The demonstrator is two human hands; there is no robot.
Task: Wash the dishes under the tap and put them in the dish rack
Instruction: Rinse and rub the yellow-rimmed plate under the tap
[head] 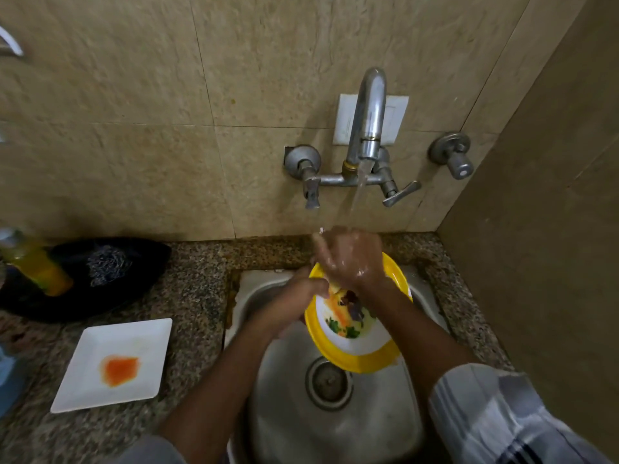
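A round plate [360, 358] with a yellow rim and white centre is tilted over the steel sink [335, 413], smeared with orange, green and dark food. My left hand [291, 303] grips its left edge. My right hand [351, 259] is at the plate's upper part, wet and soapy, fingers curled, under the stream from the wall tap [366, 122]. Whether the right hand holds anything I cannot tell. A square white plate [115, 363] with an orange stain lies on the granite counter [197, 296] to the left.
A dark bowl [140, 262] with a steel scrubber [109, 264] and a yellow soap bottle [33, 262] stand at the back left of the counter. Two lever handles and a separate valve [454, 155] stick out of the tiled wall. A side wall closes the right.
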